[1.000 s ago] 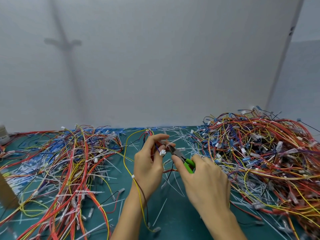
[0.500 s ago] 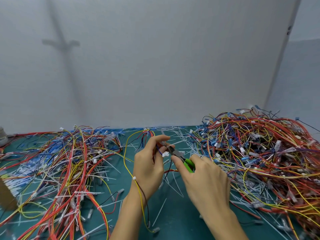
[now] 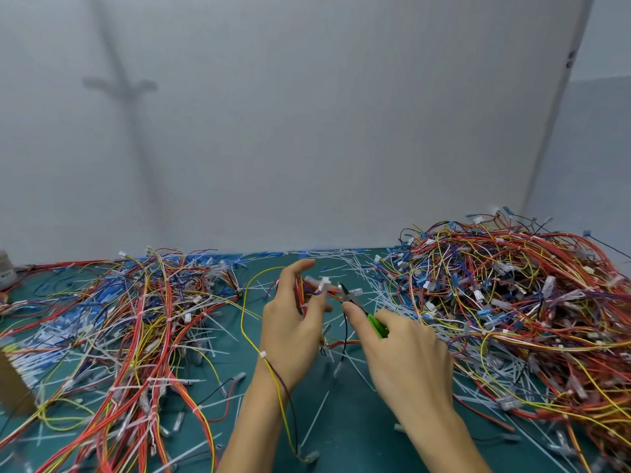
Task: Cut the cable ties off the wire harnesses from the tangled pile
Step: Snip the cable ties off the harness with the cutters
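At centre, above the green mat (image 3: 341, 425): left hand (image 3: 293, 332) gripping a wire harness (image 3: 316, 291), white connector uppermost. Right hand (image 3: 406, 360) wrapped round green-handled cutters (image 3: 375, 323), tip at the held wires; whether the blades are closed cannot be told. Tangled pile (image 3: 512, 302) to the right. Second spread of wires (image 3: 136, 319) to the left. Loose white ties (image 3: 355, 264) scattered between.

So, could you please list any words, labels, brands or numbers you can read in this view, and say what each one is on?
None: there is no readable text anywhere in this view.
Green-handled cutters in the right hand: no brand visible.
White connector on the wire harness held in the left hand: no marking legible.
Grey object at the left edge: too blurred to tell.
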`<state>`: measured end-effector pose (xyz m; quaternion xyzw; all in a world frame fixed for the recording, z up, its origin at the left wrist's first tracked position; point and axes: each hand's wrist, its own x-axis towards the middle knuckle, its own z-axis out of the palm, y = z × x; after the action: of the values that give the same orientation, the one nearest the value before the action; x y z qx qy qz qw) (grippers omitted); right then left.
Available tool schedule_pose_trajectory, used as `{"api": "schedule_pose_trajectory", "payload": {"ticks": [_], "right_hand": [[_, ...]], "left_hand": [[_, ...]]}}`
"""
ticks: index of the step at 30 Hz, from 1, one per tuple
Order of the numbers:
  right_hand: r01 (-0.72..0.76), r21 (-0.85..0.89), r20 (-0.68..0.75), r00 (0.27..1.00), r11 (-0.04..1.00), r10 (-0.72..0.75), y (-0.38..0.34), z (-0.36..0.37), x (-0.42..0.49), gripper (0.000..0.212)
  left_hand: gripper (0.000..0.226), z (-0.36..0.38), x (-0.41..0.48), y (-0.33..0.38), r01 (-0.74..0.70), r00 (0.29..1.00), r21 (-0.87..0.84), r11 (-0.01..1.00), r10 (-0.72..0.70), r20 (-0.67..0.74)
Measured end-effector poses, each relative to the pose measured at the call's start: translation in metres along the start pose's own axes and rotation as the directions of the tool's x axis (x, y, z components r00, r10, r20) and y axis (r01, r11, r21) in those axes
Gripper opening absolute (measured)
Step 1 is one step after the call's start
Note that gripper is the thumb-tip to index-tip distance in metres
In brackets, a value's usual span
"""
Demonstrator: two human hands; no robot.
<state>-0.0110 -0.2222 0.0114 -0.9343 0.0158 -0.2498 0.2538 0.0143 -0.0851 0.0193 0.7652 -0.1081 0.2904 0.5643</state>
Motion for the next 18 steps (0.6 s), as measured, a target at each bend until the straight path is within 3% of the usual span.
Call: {"api": "schedule_pose_trajectory", "payload": {"ticks": [4,7,11,16,18], "right_hand": [[-0.148,0.267,0.101,0.987,0.952,0.125,0.001,0.000,0.005,0.089],[-0.201,0.434,0.127,0.979,0.878,0.161,0.000,0.000,0.006,0.089],[-0.204,0.547,0.182,0.976,0.812,0.123,-0.003,0.003,0.007,0.071],[-0.185,0.453,0.277,0.959,0.872,0.059,-0.004,0.006,0.004,0.092],[-0.168,0.415,0.293,0.955,0.894,0.044,-0.005,0.007,0.002,0.090]], "left_hand": [[0.056,-0.008,0.007,-0.001,0.335,0.936,-0.220,0.916,-0.297,0.189],[0.061,-0.012,0.006,0.003,0.422,0.900,-0.391,0.818,-0.326,0.290],[0.052,-0.011,0.006,0.001,0.377,0.926,-0.442,0.814,-0.339,0.165],[0.025,-0.016,0.008,-0.002,0.402,0.882,-0.540,0.739,-0.471,0.012],[0.016,-0.015,0.010,-0.005,0.437,0.845,-0.589,0.679,-0.534,0.012]]}}
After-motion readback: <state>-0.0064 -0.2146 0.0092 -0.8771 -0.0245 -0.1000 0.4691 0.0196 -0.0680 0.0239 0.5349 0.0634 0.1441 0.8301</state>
